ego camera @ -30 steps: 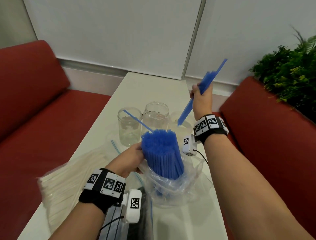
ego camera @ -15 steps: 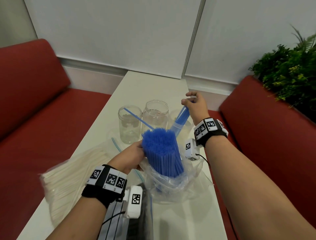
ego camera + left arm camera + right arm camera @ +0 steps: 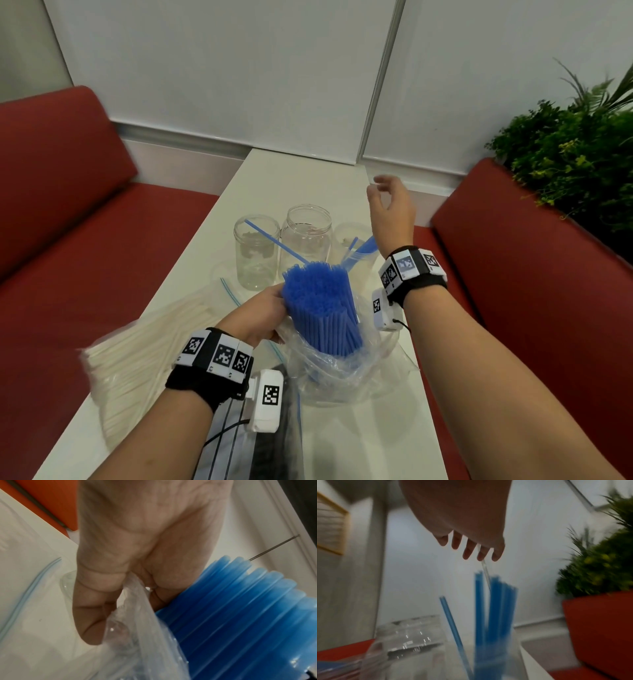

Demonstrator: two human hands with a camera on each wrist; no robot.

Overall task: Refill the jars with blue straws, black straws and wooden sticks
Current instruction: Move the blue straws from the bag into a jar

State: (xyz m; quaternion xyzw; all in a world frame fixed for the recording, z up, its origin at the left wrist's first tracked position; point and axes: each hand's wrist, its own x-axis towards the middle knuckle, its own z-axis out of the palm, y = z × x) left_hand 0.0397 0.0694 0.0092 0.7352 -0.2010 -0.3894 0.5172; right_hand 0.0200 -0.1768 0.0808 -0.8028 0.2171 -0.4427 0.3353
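Note:
My left hand [image 3: 260, 315] grips a thick bundle of blue straws [image 3: 322, 305] that stands upright in a clear plastic bag [image 3: 342, 370] on the white table [image 3: 301, 178]. In the left wrist view my fingers [image 3: 96, 608] curl on the bag's edge [image 3: 145, 635] beside the blue straws [image 3: 240, 608]. Three clear jars stand behind. The left jar [image 3: 257, 260] holds one slanted blue straw, the middle jar [image 3: 308, 233] looks empty, and the right jar [image 3: 346, 236] holds a few blue straws [image 3: 496, 608]. My right hand [image 3: 390, 205] hovers above it, fingers loose and holding nothing.
A bag of pale wooden sticks [image 3: 144, 349] lies at the table's left edge. A bag of black straws [image 3: 270, 445] lies near me under my left wrist. Red benches [image 3: 68, 240] flank the table, and a green plant [image 3: 565, 164] stands at the right.
My right hand lowered a small bunch of blue straws into the right jar, let go, and rose with fingers loose. The left hand kept its grip on the bundle.

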